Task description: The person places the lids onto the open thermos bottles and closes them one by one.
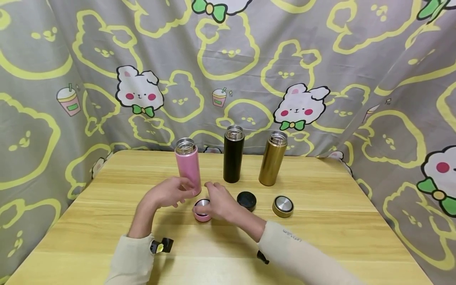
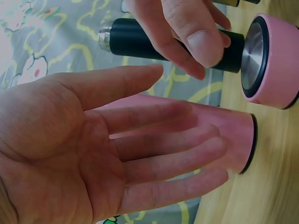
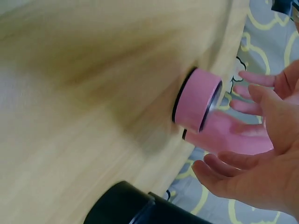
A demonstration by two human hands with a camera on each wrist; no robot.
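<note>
A pink thermos bottle (image 1: 189, 166) stands uncapped on the table, its steel neck showing. My left hand (image 1: 169, 192) is beside its lower part, fingers spread and straight in the left wrist view, holding nothing. The pink lid (image 1: 202, 210) lies in front of the bottle with its steel inner face up. Just above this lid hovers my right hand (image 1: 220, 202), its thumb and fingers apart and loosely bent in the right wrist view (image 3: 261, 163). Part of the pink lid is hidden behind the right hand in the head view.
An uncapped black bottle (image 1: 233, 156) and an uncapped gold bottle (image 1: 272, 159) stand farther back to the right. Before them lie a black lid (image 1: 246, 201) and a gold lid (image 1: 283, 206). A patterned grey curtain (image 1: 246, 59) hangs behind the wooden table (image 1: 213, 253).
</note>
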